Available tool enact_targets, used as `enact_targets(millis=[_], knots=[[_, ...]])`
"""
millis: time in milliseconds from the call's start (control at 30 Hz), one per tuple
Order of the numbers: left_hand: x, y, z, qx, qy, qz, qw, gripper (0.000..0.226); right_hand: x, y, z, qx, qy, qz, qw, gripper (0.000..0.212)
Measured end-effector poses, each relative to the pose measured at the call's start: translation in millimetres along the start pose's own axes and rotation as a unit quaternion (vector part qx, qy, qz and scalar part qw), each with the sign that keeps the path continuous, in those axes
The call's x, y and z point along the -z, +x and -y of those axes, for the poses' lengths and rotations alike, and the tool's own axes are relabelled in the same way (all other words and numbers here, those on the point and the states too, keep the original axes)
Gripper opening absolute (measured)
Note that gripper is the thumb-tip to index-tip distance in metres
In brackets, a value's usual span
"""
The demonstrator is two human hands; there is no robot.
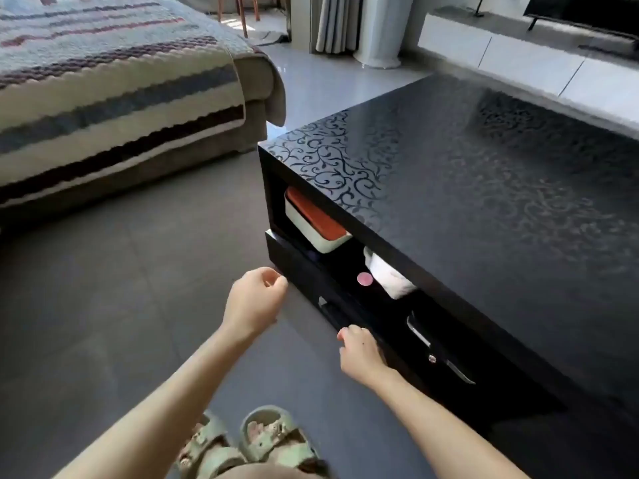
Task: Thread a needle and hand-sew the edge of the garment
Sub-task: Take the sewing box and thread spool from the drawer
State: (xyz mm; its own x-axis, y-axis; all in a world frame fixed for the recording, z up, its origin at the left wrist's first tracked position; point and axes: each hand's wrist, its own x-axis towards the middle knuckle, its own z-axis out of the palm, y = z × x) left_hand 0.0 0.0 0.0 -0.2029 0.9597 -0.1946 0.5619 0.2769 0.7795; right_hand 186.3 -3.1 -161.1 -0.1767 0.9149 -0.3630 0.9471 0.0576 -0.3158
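At the black table, right hand grips the drawer.

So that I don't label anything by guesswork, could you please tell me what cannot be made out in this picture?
Head view:
- Needle, thread, garment: none in view.
- Drawer inside: hidden behind its dark front; the fingertips of the right hand, curled over it, are hidden too.
- Left hand: whether it pinches anything is too small to tell.
- White box: contents hidden by its orange lid, its rear by the tabletop.
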Motion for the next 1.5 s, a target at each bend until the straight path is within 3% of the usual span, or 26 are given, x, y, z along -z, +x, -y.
enact_targets(millis=[167, 333, 433, 600, 667, 733, 833, 867, 933, 1000, 1100, 1267, 1500], knots=[[-33, 43, 44, 0.098, -0.052, 0.074, 0.991, 0.017, -34, 53, -8, -0.058, -0.032, 0.048, 0.997, 0.03], [-61, 72, 75, 0.16, -0.046, 0.125, 0.978, 0.016, -58, 61, -6, -0.062, -0.098, 0.094, 0.989, 0.036], [-80, 76, 92, 0.216, -0.058, 0.142, 0.964, 0.015, -64, 52, 2, -0.058, -0.077, 0.107, 0.99, 0.03], [-114, 73, 113, 0.267, -0.05, 0.146, 0.951, 0.017, -73, 32, 18, -0.019, -0.034, 0.129, 0.991, 0.043], [-120, 71, 119, 0.267, -0.034, 0.146, 0.952, 0.026, -67, 14, 26, 0.008, 0.038, 0.142, 0.989, 0.05], [-122, 68, 122, 0.253, -0.002, 0.125, 0.959, 0.032, -57, -9, 27, 0.045, 0.146, 0.061, 0.986, 0.043], [-122, 64, 116, 0.135, 0.126, 0.056, 0.981, 0.022, -43, -41, 7, 0.032, 0.209, -0.224, 0.951, 0.026], [-122, 63, 112, 0.088, 0.14, 0.04, 0.985, 0.018, -41, -47, -7, 0.0, 0.202, -0.268, 0.942, 0.021], [-126, 60, 107, 0.018, 0.15, 0.041, 0.988, 0.014, -43, -50, -39, -0.093, 0.171, -0.209, 0.958, 0.014], [-133, 58, 107, -0.016, 0.159, 0.065, 0.985, 0.014, -58, -49, -66, -0.164, 0.111, -0.059, 0.978, 0.021], [-144, 59, 107, -0.018, 0.173, 0.123, 0.977, 0.031, -80, -40, -80, -0.174, 0.024, 0.054, 0.983, 0.032], [-154, 80, 110, 0.021, 0.21, 0.193, 0.958, 0.051, -100, -27, -72, -0.133, -0.08, 0.125, 0.98, 0.035], [-166, 105, 115, 0.106, 0.206, 0.264, 0.936, 0.06, -107, -17, -60, -0.071, -0.102, 0.169, 0.978, 0.026]])
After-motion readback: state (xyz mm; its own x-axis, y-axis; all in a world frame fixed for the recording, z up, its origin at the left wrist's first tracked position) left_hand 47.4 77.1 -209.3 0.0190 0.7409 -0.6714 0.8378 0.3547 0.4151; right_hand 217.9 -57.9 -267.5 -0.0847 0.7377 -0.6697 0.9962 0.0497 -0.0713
